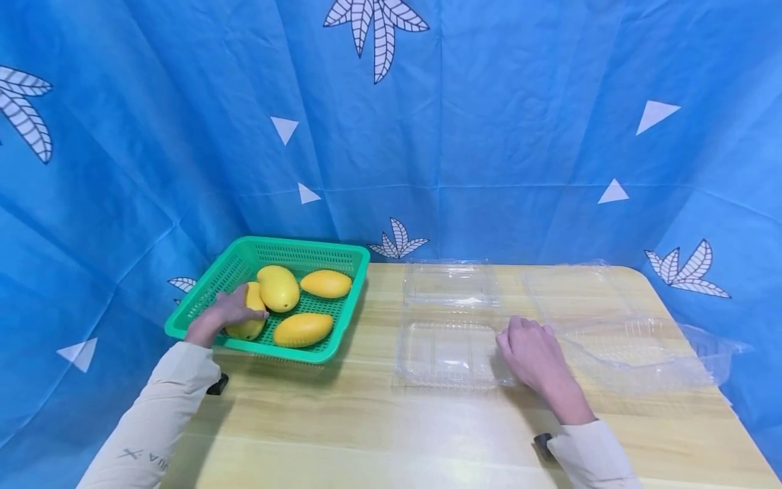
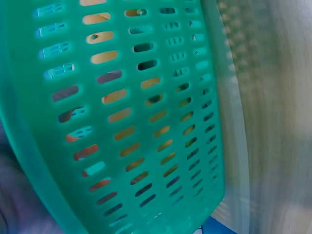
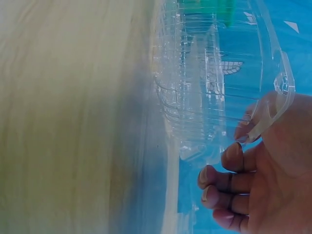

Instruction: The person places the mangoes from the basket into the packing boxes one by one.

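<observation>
My left hand point(image 1: 227, 311) reaches over the near left rim of a green plastic basket point(image 1: 342, 333) and grips a yellow mango point(image 1: 252, 328) inside it. In the left wrist view the slotted basket wall point(image 2: 161, 107) hides most of that grip. At the table's middle stands an open clear plastic clamshell box point(image 1: 449, 350), its lid point(image 1: 451, 282) folded back. My right hand point(image 1: 534, 356) pinches the box's right rim between thumb and forefinger. The other fingers point(image 3: 234, 183) are curled beside it in the right wrist view.
Three more mangoes lie in the basket: an upper one point(image 1: 279, 288), one at right point(image 1: 326, 284) and a near one point(image 1: 303, 330). Another open clear box point(image 1: 647, 360) stands at the table's right edge. A blue curtain point(image 1: 489, 136) hangs behind the wooden table point(image 1: 342, 421).
</observation>
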Demonstrator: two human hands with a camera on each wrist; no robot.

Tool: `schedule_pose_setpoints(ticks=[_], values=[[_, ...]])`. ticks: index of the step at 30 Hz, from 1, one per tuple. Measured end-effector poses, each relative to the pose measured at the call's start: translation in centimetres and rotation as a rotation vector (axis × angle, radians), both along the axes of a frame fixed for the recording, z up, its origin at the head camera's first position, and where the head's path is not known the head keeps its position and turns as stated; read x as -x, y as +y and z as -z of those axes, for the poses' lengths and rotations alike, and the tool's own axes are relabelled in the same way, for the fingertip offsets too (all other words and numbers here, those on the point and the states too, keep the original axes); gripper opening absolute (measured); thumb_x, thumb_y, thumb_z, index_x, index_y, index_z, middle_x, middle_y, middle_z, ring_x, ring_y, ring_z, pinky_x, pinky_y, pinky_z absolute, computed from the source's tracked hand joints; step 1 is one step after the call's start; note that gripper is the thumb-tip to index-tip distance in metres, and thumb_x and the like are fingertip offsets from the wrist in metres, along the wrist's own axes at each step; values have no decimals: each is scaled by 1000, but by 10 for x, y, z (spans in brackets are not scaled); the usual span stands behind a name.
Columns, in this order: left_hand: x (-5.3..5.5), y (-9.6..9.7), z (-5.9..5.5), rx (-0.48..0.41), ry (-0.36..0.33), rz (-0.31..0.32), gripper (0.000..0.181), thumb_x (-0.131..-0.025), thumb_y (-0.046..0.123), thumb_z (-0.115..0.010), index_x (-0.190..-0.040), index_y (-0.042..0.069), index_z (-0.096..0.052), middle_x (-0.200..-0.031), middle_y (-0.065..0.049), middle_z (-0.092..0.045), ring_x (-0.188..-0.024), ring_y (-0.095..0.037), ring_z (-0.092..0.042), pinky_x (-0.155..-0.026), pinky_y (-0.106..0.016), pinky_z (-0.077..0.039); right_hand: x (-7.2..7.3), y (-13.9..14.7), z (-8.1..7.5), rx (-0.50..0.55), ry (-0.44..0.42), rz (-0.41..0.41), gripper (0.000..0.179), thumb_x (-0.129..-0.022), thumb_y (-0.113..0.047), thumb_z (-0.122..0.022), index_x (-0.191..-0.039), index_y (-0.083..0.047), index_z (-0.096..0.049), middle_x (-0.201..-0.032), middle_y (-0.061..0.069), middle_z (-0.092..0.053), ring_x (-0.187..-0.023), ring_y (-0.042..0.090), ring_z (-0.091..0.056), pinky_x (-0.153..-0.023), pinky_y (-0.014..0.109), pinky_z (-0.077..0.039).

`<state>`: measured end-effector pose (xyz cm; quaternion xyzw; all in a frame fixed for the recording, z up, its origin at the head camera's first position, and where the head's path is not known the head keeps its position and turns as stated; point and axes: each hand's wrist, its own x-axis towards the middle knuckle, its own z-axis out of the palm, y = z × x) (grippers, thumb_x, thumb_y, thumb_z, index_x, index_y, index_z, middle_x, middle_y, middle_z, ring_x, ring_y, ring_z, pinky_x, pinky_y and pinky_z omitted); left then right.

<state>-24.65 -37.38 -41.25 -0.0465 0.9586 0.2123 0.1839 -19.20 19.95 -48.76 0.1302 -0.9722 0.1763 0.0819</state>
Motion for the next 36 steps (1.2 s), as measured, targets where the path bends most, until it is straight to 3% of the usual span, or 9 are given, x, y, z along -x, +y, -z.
schedule_pose_setpoints(ticks=[5,11,20,28,36], values=[[-4,-3,3,8,49,0,95,-96,33,-68,-155,-16,-10,-147,-47,-21,-133,-69,-14,-99,-77,-34,0,-1,3,8,-7,-16,26,-104,-15,-46,-79,-10,-47,-68,3,-44,-66,23,-46,-68,44,-45],[-6,-3,0,-9,55,-24,97,-97,33,-67,-157,-12,-6,-155,-46,-5,-139,-70,4,-105,-83,-17,-1,-1,5,8,-5,-15,25,-104,-15,-46,-79,-10,-47,-68,3,-44,-66,23,-45,-68,44,-46],[-10,-7,-2,20,150,15,93,-97,33,-67,-157,-12,-12,-151,-47,-17,-135,-67,-14,-102,-79,-29,-2,0,7,19,-27,-19,23,-103,-14,-45,-81,-9,-48,-68,3,-43,-64,21,-43,-65,42,-44],[-9,0,-16,24,243,6,93,-96,33,-68,-159,-7,-14,-146,-49,-18,-128,-68,-25,-90,-78,-38,-1,1,2,15,-21,-23,23,-104,-15,-45,-82,-8,-48,-68,3,-44,-63,21,-43,-63,40,-43],[-7,6,-26,-25,300,-27,97,-95,30,-69,-163,0,-6,-152,-48,-11,-136,-66,-19,-98,-80,-33,-2,1,-3,32,-19,-30,22,-103,-14,-44,-82,-9,-48,-68,3,-43,-63,21,-43,-62,39,-43]])
